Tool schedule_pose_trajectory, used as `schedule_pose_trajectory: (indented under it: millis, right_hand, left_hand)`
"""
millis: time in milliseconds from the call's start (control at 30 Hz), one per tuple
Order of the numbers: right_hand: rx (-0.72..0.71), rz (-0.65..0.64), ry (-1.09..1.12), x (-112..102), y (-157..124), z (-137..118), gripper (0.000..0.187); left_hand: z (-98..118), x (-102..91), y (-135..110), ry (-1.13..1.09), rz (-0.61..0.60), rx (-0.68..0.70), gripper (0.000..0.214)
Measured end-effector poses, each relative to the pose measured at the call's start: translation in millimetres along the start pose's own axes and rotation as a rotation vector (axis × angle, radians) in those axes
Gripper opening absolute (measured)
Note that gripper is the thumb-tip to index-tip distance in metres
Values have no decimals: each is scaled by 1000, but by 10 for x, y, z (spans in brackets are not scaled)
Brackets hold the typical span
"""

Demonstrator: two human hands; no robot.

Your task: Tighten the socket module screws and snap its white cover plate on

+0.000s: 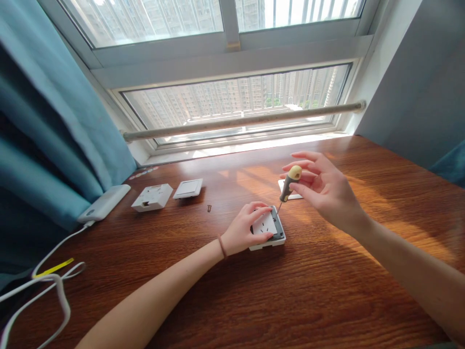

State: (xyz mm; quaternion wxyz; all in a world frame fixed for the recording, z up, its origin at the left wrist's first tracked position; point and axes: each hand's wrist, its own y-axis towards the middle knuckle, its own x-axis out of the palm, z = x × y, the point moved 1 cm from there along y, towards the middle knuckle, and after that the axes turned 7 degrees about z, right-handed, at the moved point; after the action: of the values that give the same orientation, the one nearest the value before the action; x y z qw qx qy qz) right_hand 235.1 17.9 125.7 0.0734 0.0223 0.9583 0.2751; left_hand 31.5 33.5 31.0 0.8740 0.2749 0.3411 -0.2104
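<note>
A white wall socket (pixel 264 224) with a dark grey inner frame sits in a white box on the wooden table. My left hand (pixel 247 225) grips it from the left, fingers along the far side and thumb on the near side. In my right hand (pixel 323 186) is a screwdriver (pixel 289 183) with a grey and yellow handle, held between thumb and fingers. Its shaft slants down, and the tip meets the right edge of the socket's frame; any screw there is too small to make out. A white frame (pixel 296 196) lies partly hidden behind the right hand.
Farther left on the table (pixel 203 300) are a white mounting box (pixel 151 198), a white switch panel (pixel 188 188) and some small screws (pixel 209 208). A white power strip (pixel 105 203) with cables lies by the blue curtain (pixel 72 106). A rail (pixel 247 121) crosses the window behind.
</note>
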Motion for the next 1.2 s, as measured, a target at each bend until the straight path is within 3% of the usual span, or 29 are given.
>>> schedule_pose_trajectory:
  millis: [67,133,267,400,533,667,833,1000,1200]
  right_hand:
    - [56,-60,169,8,0,-21,30]
    - [78,-85,186,17,-4,-27,22]
    - [77,5,-135,28,-18,21,27]
    - [40,134,-339,21,-17,68,49]
    - [161,31,70,18,-2,92,62]
    - [219,-114,349,32,-3,105,34]
    - [174,-52,156,62,-8,131,17]
    - [120,52,-248,-3,42,106,28]
    - [209,-168,134,-110,126,-4,29]
  left_hand:
    - [2,-2,1,2,-1,-2,56]
    - [1,1,0,7,-5,-3,56]
    - [-7,11,-6,10,-5,3,56]
    - [-16,16,-11,13,-4,9,56]
    - [-15,16,-11,7,-2,13,55]
    - [-8,11,-11,10,1,11,55]
    - [-5,12,-18,16,-6,2,55]
    - [-1,8,-14,4,-5,-5,56]
    - [7,-2,-13,12,-12,-1,54]
